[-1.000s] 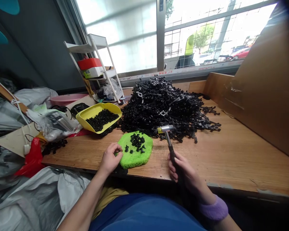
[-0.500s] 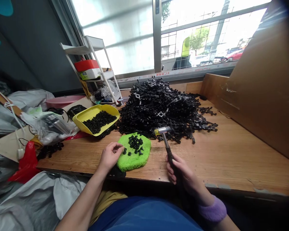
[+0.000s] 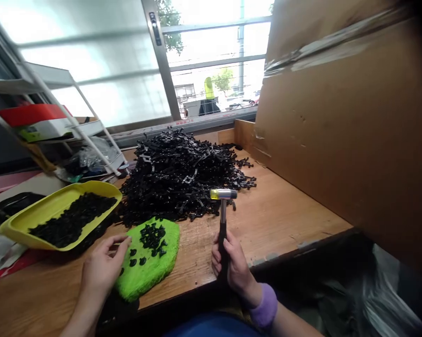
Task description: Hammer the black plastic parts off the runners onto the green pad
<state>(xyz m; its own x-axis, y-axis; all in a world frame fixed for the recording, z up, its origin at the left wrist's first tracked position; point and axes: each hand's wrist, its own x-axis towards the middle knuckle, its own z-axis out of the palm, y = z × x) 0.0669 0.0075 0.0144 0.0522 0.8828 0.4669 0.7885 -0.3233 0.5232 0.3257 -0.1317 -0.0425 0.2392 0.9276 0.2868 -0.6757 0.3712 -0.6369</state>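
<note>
Cardboard sheet (image 3: 337, 140) stands along the right of my wooden surface (image 3: 284, 220). One heap of black plastic runners (image 3: 175, 182) lies at the back, with one yellow tray (image 3: 101, 189) of small black parts to its left. One green fuzzy mat (image 3: 161, 267) sits in front, its black pieces (image 3: 151, 236) too many to count. My hands are apart: right hand (image 3: 233, 264) clamped on one hammer (image 3: 224, 194), head up, beside the mat; left hand (image 3: 101, 267) open, fingertips just off the mat's left edge.
</note>
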